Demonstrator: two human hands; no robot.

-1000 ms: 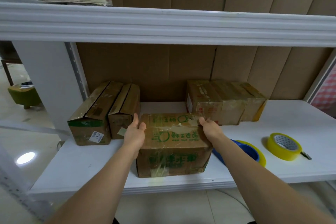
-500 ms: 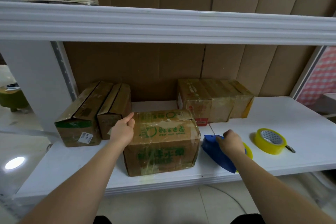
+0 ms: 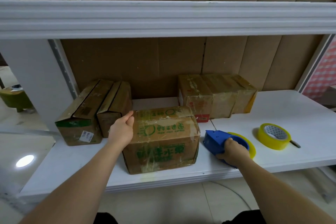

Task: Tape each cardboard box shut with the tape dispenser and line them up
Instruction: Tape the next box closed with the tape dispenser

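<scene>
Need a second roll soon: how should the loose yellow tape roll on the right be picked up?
The loose yellow tape roll lies flat, core hole up. Come from above with the right hand, pinching across the rim, away from the dark item at its right edge.

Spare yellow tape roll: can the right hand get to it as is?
Probably yes, though not right away. The spare yellow tape roll lies on open shelf just beyond the right hand, nothing between, but that hand is closed on the blue tape dispenser.
</scene>
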